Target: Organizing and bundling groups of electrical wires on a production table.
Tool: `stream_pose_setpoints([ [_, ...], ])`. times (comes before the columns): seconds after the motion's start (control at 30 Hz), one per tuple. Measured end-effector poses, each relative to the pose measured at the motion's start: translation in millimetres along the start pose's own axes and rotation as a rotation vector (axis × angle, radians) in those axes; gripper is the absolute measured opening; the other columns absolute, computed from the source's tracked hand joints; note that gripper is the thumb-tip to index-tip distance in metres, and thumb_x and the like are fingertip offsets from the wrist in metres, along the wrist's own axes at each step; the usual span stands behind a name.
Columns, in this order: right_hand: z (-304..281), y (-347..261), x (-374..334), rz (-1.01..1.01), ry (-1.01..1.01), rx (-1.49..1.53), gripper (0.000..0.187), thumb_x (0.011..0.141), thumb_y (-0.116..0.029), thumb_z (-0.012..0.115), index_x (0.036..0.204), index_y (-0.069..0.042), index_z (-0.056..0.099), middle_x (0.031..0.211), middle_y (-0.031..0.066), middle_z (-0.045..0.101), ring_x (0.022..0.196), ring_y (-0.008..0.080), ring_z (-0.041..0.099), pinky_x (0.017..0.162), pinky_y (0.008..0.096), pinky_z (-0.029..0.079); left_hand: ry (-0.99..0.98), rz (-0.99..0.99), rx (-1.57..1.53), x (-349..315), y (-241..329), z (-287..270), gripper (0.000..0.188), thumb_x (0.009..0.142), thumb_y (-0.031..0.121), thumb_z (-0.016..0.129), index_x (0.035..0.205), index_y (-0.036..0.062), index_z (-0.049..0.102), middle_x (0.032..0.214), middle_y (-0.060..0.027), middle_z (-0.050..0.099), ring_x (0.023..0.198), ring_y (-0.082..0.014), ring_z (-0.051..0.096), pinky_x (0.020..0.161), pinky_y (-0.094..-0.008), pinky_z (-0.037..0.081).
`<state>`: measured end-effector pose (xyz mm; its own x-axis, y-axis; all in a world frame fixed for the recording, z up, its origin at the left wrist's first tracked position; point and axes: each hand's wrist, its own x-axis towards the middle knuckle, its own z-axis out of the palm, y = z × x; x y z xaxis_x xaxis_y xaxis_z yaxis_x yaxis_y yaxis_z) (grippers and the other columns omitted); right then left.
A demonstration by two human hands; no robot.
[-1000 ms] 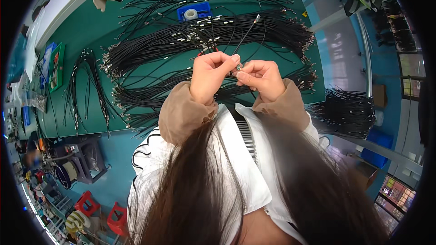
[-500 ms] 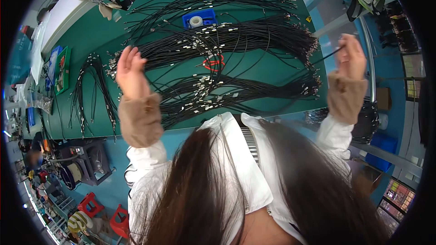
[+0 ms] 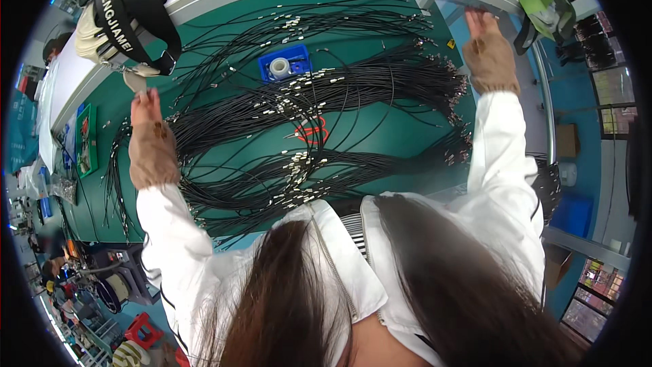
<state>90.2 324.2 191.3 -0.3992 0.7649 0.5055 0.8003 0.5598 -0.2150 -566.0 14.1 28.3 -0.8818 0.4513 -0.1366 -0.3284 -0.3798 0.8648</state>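
From my end I see both arms stretched out far apart over the bench. The left hand (image 3: 145, 105) is just below a pale flap (image 3: 135, 82) hanging beneath a bag, fingers straight and close together; the right hand (image 3: 481, 22) reaches up near the far right corner of the green table (image 3: 394, 122), fingers pointing away from the body. The fingertips are small and soft in my feed, so I cannot tell whether either hand pinches anything.

By the left hand a black strap (image 3: 119, 24) carries bold white capitals. White tags (image 3: 299, 163) cluster midway along the cables, and a small yellow label (image 3: 451, 44) sits near the table's right edge.

The black cables lie between the hands in three long bundles, far (image 3: 238, 35), middle (image 3: 367, 88) and near (image 3: 224, 180), each with its long axis running left to right, and the metal-tipped ends of the middle one point right. A red-handled tool (image 3: 302, 137) lies between the middle and near bundles.

Behind the middle bundle, a blue tray (image 3: 282, 51) holds a white roll (image 3: 273, 66) and small dark pieces. At far left, a green tray (image 3: 92, 136) contains small parts.
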Motion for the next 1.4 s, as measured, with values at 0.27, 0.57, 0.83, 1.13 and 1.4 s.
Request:
stream_pose_setpoints([
  [0.27,83.2,28.1,6.7,0.386,-0.296,0.269,0.046,0.081,-0.005,0.043,0.125,0.006,0.040,0.121,0.0154,0.055,0.114,0.0189,0.052,0.089,0.0261,0.044,0.316,-0.462,-0.023,-2.7,-61.6,67.8,0.037,0.086,0.015,0.060,0.117,0.0016,0.046,0.114,-0.0144,0.052,0.098,-0.0253,0.056,0.081,-0.0336,0.052],
  [0.57,156.6,10.4,-155.5,1.252,-0.418,1.081,0.040,0.082,-0.044,0.062,0.092,-0.005,0.061,0.080,0.0038,0.062,0.056,0.0115,0.055,0.047,0.0265,0.046,-0.557,-0.188,0.720,-216.6,-118.6,42.7,0.009,0.083,0.012,0.061,0.090,0.0054,0.062,0.080,-0.0046,0.064,0.066,-0.0135,0.061,0.058,-0.0267,0.050],
  [0.83,186.6,-77.5,-256.4,1.136,-0.827,1.435,0.026,0.093,-0.022,0.049,0.113,-0.005,0.053,0.112,0.0079,0.057,0.090,0.0219,0.061,0.071,0.0307,0.051,-0.433,0.108,1.299,-373.1,-181.4,22.3,0.027,0.061,0.012,0.076,0.083,0.0086,0.060,0.080,-0.0076,0.058,0.078,-0.0246,0.058,0.070,-0.0369,0.046],
  [1.13,183.9,-71.3,-276.3,1.111,-0.433,1.430,0.026,0.094,-0.020,0.040,0.094,0.003,0.052,0.098,0.0177,0.059,0.080,0.0295,0.063,0.069,0.0375,0.056,-0.677,0.212,1.507,-365.9,-197.9,14.8,0.023,0.067,0.012,0.072,0.088,0.0078,0.061,0.081,-0.0048,0.060,0.083,-0.0256,0.056,0.073,-0.0359,0.046],
  [1.4,159.8,14.2,-246.8,1.264,0.248,1.237,0.016,0.091,-0.015,0.040,0.095,-0.001,0.045,0.082,0.0140,0.057,0.058,0.0257,0.060,0.054,0.0357,0.055,-0.651,0.022,1.557,-364.6,-196.3,7.8,0.019,0.070,0.013,0.069,0.086,0.0112,0.060,0.087,-0.0050,0.061,0.081,-0.0270,0.058,0.068,-0.0382,0.047],
])
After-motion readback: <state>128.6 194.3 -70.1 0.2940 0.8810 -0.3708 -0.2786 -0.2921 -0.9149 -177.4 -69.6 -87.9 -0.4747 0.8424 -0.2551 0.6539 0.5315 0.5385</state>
